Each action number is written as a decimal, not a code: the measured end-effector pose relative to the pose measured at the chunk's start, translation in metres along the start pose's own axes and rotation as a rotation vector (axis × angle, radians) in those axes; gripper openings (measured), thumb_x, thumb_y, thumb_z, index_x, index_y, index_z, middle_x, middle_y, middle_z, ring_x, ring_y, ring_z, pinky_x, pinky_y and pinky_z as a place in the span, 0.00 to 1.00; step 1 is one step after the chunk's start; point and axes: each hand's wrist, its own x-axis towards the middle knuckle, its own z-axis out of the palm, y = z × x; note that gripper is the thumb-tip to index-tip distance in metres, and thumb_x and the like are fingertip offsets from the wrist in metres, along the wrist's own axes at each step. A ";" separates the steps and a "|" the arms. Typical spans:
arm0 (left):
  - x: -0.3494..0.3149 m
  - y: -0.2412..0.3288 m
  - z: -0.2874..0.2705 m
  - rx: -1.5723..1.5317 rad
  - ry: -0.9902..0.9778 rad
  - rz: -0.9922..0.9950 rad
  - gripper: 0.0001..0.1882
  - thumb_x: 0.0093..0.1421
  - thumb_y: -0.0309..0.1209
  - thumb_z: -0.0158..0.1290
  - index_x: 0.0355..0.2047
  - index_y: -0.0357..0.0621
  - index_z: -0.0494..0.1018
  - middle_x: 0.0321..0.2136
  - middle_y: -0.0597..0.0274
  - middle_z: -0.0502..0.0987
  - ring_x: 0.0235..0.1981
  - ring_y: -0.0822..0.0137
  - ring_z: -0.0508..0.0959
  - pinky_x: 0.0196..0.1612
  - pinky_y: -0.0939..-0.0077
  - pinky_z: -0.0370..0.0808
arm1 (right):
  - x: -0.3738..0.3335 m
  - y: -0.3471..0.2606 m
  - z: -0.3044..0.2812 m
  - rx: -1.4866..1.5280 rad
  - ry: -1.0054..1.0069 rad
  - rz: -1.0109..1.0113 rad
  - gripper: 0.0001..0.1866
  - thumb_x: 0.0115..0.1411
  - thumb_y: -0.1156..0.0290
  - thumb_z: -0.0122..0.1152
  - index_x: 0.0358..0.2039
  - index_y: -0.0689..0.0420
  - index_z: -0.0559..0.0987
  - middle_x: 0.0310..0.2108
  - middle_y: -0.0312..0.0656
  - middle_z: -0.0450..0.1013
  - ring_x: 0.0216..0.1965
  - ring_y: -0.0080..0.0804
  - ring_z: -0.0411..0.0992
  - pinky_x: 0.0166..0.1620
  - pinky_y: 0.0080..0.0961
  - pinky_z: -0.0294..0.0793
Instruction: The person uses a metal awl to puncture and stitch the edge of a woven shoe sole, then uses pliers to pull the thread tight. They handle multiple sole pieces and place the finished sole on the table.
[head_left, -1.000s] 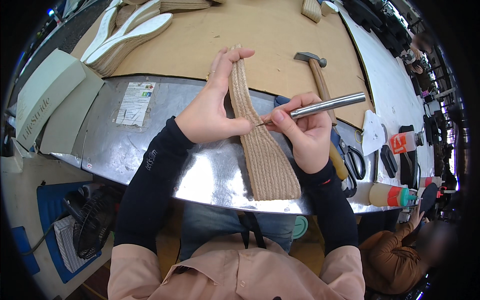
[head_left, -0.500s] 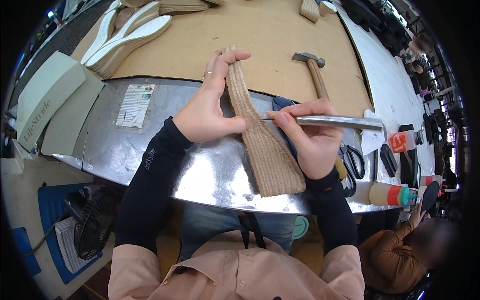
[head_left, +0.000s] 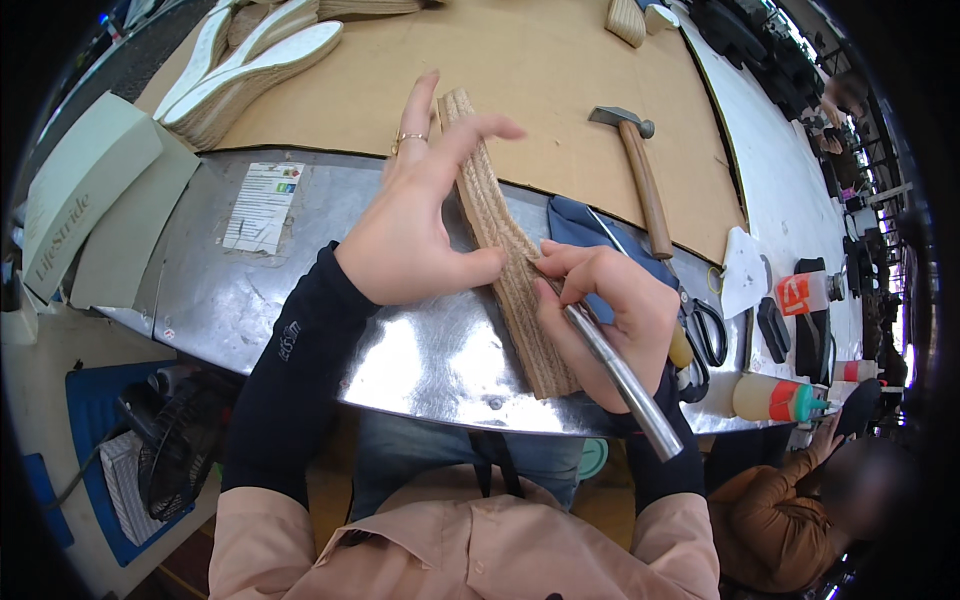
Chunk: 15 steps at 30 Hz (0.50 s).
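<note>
A braided jute wedge sole (head_left: 505, 235) stands on edge before me, its narrow end away from me and its thick end near the metal table's front edge. My left hand (head_left: 425, 225) is beside its left face, fingers spread, index finger stretched across the narrow end and thumb tip against the sole. Against the right side, my right hand (head_left: 615, 310) pinches a slim awl-like tool (head_left: 625, 385) with a silver metal handle. The handle slants down toward me; its tip is hidden by my fingers and the sole.
A hammer (head_left: 640, 180) lies on the brown board. Scissors (head_left: 705, 330), a blue cloth (head_left: 580, 222) and a glue bottle (head_left: 775, 398) are at the right. White-topped wedge soles (head_left: 260, 65) are piled far left, near a pale box (head_left: 85, 200). Another person (head_left: 790, 510) sits at the lower right.
My left fingers have loosened and spread. The sole has turned, showing less of its broad side. The tool's handle has swung from nearly level to pointing down toward me.
</note>
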 end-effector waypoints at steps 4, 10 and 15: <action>0.000 0.005 -0.001 0.323 -0.029 0.158 0.19 0.40 0.34 0.57 0.36 0.58 0.78 0.68 0.45 0.49 0.69 0.37 0.41 0.67 0.46 0.41 | -0.001 -0.004 0.004 0.087 0.066 0.061 0.13 0.47 0.87 0.66 0.21 0.62 0.68 0.29 0.48 0.78 0.40 0.37 0.80 0.45 0.30 0.79; 0.000 0.009 0.002 0.296 -0.043 0.150 0.11 0.40 0.31 0.54 0.27 0.57 0.77 0.66 0.50 0.56 0.69 0.37 0.43 0.67 0.46 0.38 | 0.002 -0.003 0.005 0.038 0.042 0.036 0.14 0.47 0.86 0.67 0.22 0.61 0.68 0.29 0.48 0.79 0.39 0.36 0.80 0.44 0.28 0.79; 0.000 0.009 0.003 0.255 -0.041 0.164 0.11 0.39 0.30 0.53 0.28 0.55 0.77 0.65 0.50 0.56 0.68 0.37 0.43 0.67 0.46 0.39 | 0.002 -0.003 0.005 0.007 0.043 0.036 0.14 0.48 0.86 0.67 0.22 0.62 0.68 0.30 0.49 0.80 0.38 0.36 0.80 0.43 0.27 0.79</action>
